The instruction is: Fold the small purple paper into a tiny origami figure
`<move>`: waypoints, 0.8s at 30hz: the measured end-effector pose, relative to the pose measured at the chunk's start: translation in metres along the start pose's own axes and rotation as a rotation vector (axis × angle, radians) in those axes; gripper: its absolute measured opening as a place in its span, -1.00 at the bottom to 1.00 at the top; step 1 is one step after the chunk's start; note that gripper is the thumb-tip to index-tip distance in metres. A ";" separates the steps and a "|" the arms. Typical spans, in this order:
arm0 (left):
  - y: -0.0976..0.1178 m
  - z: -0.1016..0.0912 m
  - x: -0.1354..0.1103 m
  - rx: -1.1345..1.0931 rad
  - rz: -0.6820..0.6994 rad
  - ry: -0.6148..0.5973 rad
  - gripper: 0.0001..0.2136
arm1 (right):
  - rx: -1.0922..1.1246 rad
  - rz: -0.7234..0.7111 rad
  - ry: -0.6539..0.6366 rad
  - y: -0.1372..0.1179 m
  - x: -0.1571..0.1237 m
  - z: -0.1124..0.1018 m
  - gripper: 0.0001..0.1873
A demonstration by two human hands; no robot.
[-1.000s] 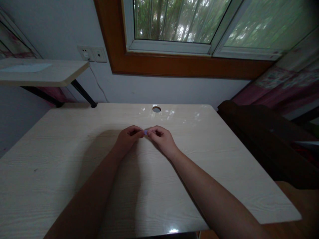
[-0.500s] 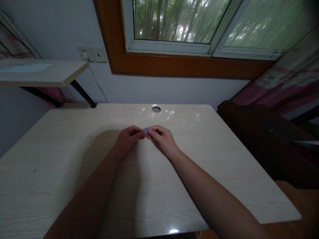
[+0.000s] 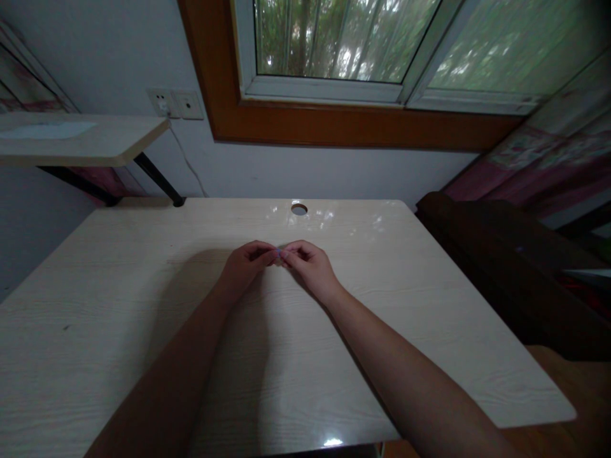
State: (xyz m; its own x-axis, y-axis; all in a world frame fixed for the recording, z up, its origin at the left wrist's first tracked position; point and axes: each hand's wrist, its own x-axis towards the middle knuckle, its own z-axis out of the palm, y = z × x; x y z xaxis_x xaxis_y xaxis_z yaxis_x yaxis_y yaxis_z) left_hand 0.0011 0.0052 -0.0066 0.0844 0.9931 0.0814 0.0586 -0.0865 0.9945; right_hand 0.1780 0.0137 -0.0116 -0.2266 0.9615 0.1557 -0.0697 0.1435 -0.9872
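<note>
Thumb and fingertips of my left hand (image 3: 248, 262) are pinched on one side of a small bluish-purple object (image 3: 279, 253). From the other side my right hand (image 3: 308, 262) pinches the same small object, with its fingertips almost touching those of the left. Most of the object is hidden behind the fingers, and its kind is too small to make out. Both hands are held over the middle of a pale wood-grain table (image 3: 382, 331), toward its far half.
A round cable hole (image 3: 299, 209) lies near the table's back edge. At the left a raised shelf (image 3: 109, 143) stands on black legs. A white cord (image 3: 187, 158) hangs from the wall socket (image 3: 176, 104). Dark wooden furniture (image 3: 506, 273) stands beyond the right edge, and a window (image 3: 334, 44) is behind.
My fingertips have drawn slightly closer together, and less of the bluish-purple object shows between them. The arms have hardly moved.
</note>
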 end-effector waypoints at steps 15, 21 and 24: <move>-0.006 0.000 0.003 -0.061 0.096 0.052 -0.67 | 0.066 0.040 0.043 -0.003 0.002 0.001 -0.73; -0.007 -0.001 0.003 0.000 0.261 0.072 -0.77 | 0.072 0.044 0.044 -0.002 0.003 0.001 -0.70; -0.008 0.000 0.003 0.052 0.355 0.085 -0.84 | 0.057 0.036 0.045 0.000 0.003 0.000 -0.69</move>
State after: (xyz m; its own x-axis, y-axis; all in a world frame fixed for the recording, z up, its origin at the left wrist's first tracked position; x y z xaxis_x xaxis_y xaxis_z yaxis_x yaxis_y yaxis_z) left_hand 0.0009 0.0087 -0.0141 0.0257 0.9035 0.4279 0.0916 -0.4283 0.8990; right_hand 0.1770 0.0168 -0.0109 -0.1859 0.9756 0.1171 -0.1173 0.0963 -0.9884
